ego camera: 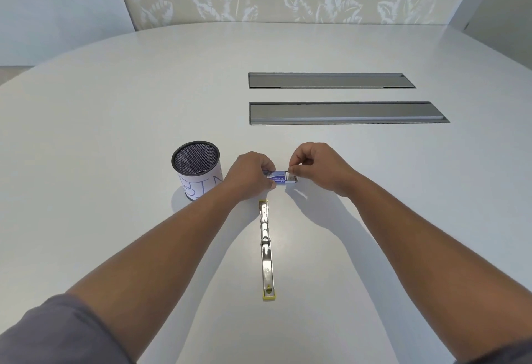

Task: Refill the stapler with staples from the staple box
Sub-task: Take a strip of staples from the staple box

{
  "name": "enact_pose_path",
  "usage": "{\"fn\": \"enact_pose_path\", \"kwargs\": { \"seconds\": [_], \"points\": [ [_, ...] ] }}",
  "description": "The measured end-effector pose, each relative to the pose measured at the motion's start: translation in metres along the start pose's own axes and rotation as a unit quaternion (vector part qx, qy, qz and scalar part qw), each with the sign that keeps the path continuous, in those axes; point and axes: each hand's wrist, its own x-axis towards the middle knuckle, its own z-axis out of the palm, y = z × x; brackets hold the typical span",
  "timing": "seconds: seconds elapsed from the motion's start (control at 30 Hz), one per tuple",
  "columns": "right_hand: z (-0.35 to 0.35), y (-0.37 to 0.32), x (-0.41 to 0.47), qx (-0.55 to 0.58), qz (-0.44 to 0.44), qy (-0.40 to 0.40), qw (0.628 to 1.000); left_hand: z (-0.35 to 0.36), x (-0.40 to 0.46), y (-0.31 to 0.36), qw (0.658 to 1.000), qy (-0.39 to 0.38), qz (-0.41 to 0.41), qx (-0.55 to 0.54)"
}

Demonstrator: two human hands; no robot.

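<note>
A small blue and white staple box (279, 178) lies on the white table (115, 122), its inner tray slid partly out to the right. My left hand (249, 175) grips the box's left end. My right hand (315, 166) pinches at the open tray end with thumb and forefinger; what sits between the fingertips is too small to tell. The stapler (266, 248), metal with yellow ends, lies folded open flat, lengthwise toward me, just in front of the box and between my forearms.
A black mesh cup (197, 169) wrapped in white paper marked "BIN" stands just left of my left hand. Two long grey recessed cable hatches (345, 113) sit in the table farther back. A patterned wall panel rises behind the table.
</note>
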Motion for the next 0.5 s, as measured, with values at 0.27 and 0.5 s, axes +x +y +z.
{"fn": "enact_pose_path", "kwargs": {
  "seconds": [0.27,0.5],
  "points": [
    [0.023,0.005,-0.02,-0.072,0.019,-0.112,0.991,0.0,-0.002,0.001,1.0,-0.002,0.008,0.006],
    [0.03,0.008,-0.022,-0.123,-0.004,-0.043,0.991,0.001,-0.001,-0.002,1.0,-0.001,0.006,-0.002]
  ]
}}
